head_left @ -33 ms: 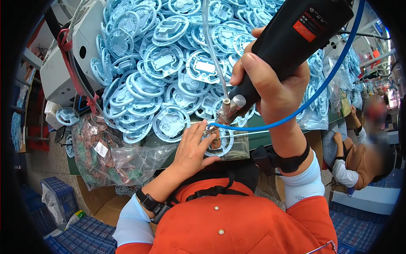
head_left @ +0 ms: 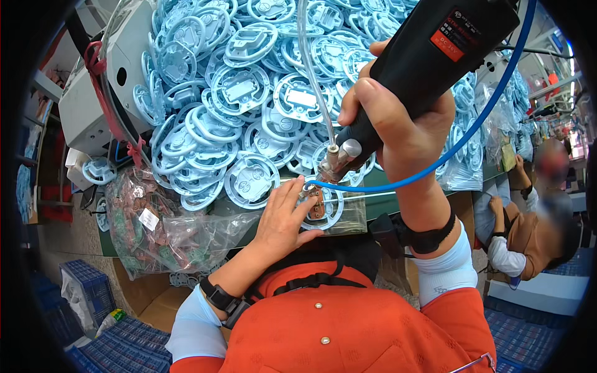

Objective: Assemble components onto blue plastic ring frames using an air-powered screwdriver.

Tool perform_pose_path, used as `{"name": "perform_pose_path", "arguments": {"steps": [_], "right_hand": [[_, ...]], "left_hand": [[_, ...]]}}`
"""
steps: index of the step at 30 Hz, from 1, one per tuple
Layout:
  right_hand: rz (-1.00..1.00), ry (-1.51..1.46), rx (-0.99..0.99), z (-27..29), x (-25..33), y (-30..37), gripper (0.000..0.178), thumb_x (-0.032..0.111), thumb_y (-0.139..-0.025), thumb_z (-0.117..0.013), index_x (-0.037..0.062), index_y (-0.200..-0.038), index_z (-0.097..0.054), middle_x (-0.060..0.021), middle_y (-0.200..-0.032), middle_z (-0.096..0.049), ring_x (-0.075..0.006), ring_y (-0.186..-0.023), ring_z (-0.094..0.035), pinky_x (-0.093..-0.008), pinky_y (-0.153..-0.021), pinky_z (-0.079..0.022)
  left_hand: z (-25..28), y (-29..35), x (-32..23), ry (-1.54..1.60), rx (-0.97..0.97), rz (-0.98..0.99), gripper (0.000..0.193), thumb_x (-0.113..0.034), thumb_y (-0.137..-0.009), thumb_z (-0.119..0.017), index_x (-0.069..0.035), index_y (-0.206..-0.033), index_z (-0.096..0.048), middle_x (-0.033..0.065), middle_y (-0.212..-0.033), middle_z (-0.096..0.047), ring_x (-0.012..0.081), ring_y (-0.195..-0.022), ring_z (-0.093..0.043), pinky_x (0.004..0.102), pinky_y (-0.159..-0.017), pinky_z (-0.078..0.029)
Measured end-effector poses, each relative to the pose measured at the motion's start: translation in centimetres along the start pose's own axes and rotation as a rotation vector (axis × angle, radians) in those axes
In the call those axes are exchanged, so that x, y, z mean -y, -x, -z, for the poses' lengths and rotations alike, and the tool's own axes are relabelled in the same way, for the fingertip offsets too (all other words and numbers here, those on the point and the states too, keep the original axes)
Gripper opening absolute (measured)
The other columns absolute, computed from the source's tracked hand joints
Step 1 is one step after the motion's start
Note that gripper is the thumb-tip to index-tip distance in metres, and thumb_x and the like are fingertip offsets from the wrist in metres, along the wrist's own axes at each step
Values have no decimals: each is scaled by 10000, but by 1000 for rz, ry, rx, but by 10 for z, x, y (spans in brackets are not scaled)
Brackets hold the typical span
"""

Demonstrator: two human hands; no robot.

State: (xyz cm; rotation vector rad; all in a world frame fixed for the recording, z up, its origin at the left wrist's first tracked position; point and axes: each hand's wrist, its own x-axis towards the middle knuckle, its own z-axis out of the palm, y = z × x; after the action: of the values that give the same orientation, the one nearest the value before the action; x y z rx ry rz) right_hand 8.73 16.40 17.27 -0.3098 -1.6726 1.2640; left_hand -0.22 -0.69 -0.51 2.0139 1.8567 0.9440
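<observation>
My right hand (head_left: 404, 124) is wrapped round a black electric screwdriver (head_left: 429, 68), tilted so its metal nose points down and left. A clear tube (head_left: 314, 68) and a blue hose (head_left: 476, 127) meet at that nose. Below the nose, a pale blue round plastic part (head_left: 337, 214) lies at the table's near edge, with a small copper-brown circuit board (head_left: 317, 210) in it. My left hand (head_left: 283, 217) rests on the part's left side, fingers stretched out and thumb apart, fingertips beside the board. The screwdriver's tip is hidden near my fingertips.
A big heap of pale blue plastic parts (head_left: 242, 87) covers the table beyond my hands. At left are a clear bag of circuit boards (head_left: 149, 217) and a grey machine housing (head_left: 118, 81). Blue crates (head_left: 90, 286) stand lower left. Another person (head_left: 528, 236) sits at the right.
</observation>
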Motion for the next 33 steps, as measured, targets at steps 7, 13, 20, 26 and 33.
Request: {"name": "perform_pose_path", "arguments": {"steps": [7,13,20,26,33], "right_hand": [[74,80,19,-2,-5,18,352,9,-828,-655,-53,-1145,-515,-93,-804,-618,-171,-621,-635,-297,-581,-516],[102,-36,10,11,21,-3,358,46,-877,-612,-76,-1196,-506,-99,-799,-623,-173,-609,-625,-312,-597,-521],[26,89,57,13,31,30,410,-21,-843,-616,-64,-1227,-478,-104,-830,-591,-192,-639,-637,-310,-603,-519],[5,50,35,8,21,32,417,-26,-841,-619,-74,-1228,-472,-86,-810,-583,-188,-653,-646,-309,-604,-522],[0,77,32,8,22,30,404,-19,-850,-610,-74,-1227,-473,-86,-802,-582,-190,-648,-647,-312,-596,-526]], "left_hand": [[2,-3,-4,-22,-12,-30,705,-262,-604,-898,-49,-1214,-616,246,-1417,-438,408,-1292,-433,502,-1053,-375],[-2,2,4,-28,-20,-41,696,-290,-599,-901,-76,-1197,-616,235,-1418,-447,401,-1297,-435,509,-1052,-372],[-12,-13,12,-89,-73,-26,728,-340,-639,-881,-104,-1258,-579,231,-1441,-431,396,-1342,-411,572,-1087,-327],[-13,-17,11,-46,-63,1,742,-346,-629,-888,-128,-1267,-578,228,-1440,-435,384,-1354,-403,581,-1091,-320],[-9,-17,8,-61,-55,13,741,-344,-621,-889,-128,-1261,-585,230,-1427,-447,381,-1338,-418,579,-1084,-329]]}}
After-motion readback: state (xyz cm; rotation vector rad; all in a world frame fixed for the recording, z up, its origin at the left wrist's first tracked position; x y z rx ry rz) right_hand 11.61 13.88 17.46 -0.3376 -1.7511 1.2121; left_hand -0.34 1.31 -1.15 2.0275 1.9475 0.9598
